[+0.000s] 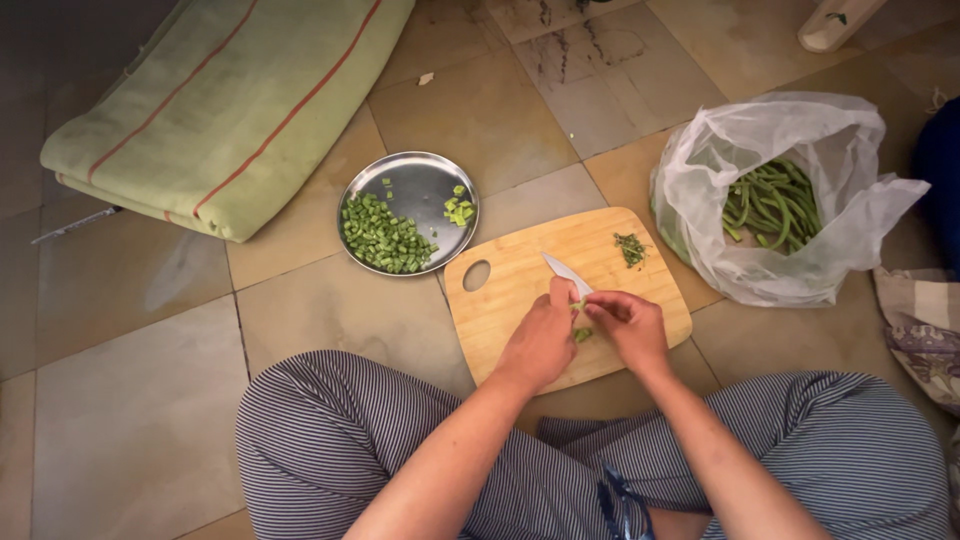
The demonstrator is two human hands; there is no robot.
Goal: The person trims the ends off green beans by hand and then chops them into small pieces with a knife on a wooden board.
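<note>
Trimming step: left hand [540,340] clenches the knife [566,273], right hand [630,325] pinches a green bean [582,334] over the cutting board [520,270]. Next cut needs fingertips clear.

Looked steeply down from head height, close over crossed legs, onto wooden cutting board [560,290] and tiled floor [130,400].

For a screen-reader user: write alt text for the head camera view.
Seated cross-legged on a tiled floor, a person's left hand holds a knife and right hand a green bean piece over a wooden cutting board. A steel plate of chopped beans sits left, a plastic bag of whole beans right.
</note>
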